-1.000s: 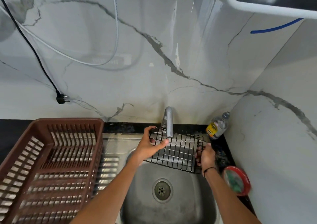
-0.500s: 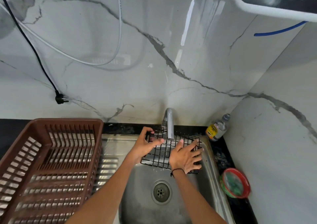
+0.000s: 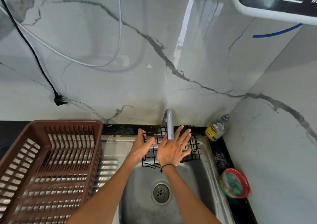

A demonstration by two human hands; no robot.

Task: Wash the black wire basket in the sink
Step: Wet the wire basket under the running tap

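Over the steel sink (image 3: pixel 202 168), under the tap (image 3: pixel 169 124), the black wire basket (image 3: pixel 193 148) is held up above the basin at its far edge. At the basket's nine o'clock side the left hand (image 3: pixel 141 148) grips the wire rim, fingers curled over the top bar and thumb hooked through the mesh. Laid flat against the mesh is the right hand (image 3: pixel 172 148), fingers straight and spread toward one o'clock, holding nothing; a thin dark band circles its wrist. The tap spout crosses in front of the basket and hides part of that hand's fingers, so whether water runs cannot be told.

At six o'clock from the basket lies the round drain (image 3: pixel 160 193) in the sink floor. At nine o'clock, standing on the ribbed draining board, is a brown plastic dish rack (image 3: pixel 68 127) with slatted walls. At three o'clock, in the corner of the black counter (image 3: pixel 120 129), leans a small clear bottle (image 3: pixel 217 127) with a yellow label, and at five o'clock sits a round red-rimmed tub (image 3: pixel 235 183) with something green inside, blurred.

Behind everything rises a grey-veined marble wall (image 3: pixel 154 52) that meets a second wall at two o'clock. A black cord ending in a loose plug (image 3: pixel 60 100) hangs at ten o'clock, beside a looping white cable (image 3: pixel 118 35). At one o'clock a white appliance (image 3: pixel 274 14) juts in overhead, a blue hose (image 3: pixel 277 33) trailing beneath it.
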